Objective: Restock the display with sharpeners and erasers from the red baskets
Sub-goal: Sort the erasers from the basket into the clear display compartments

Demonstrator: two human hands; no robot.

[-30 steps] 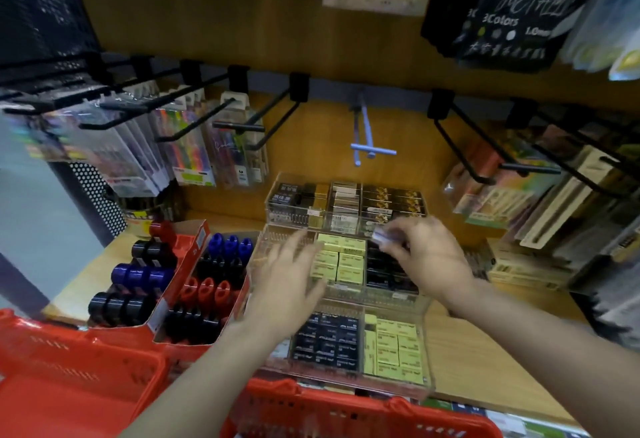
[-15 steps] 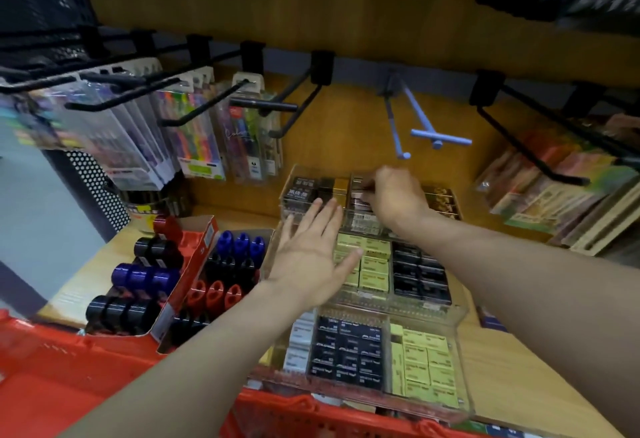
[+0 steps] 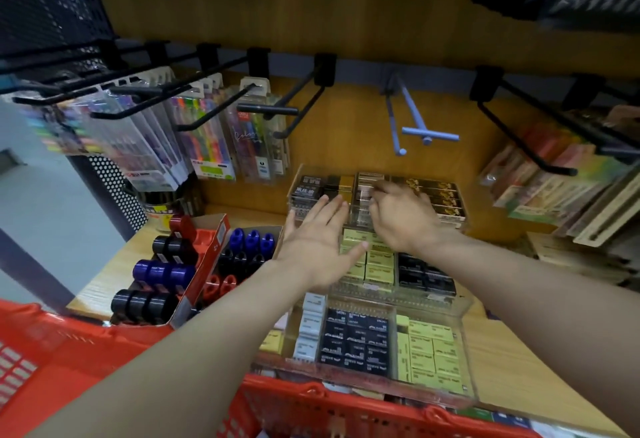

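Now slotting an eraser into the back tray.
Right hand [image 3: 401, 216] pinches a small eraser [image 3: 365, 193] at twelve o'clock; left hand [image 3: 317, 242] hovers flat, fingers straight. Light, firm block: probably best gripped by its short edges.

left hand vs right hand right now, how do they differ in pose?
The left hand is flat, fingers straight and spread, holding nothing; the right hand has its fingers curled down onto the packs.
The left hand hovers at the left side of the clear tiered tray, over the yellow erasers; the right hand reaches further, into the top tier.
Both are bare and over the same tray.
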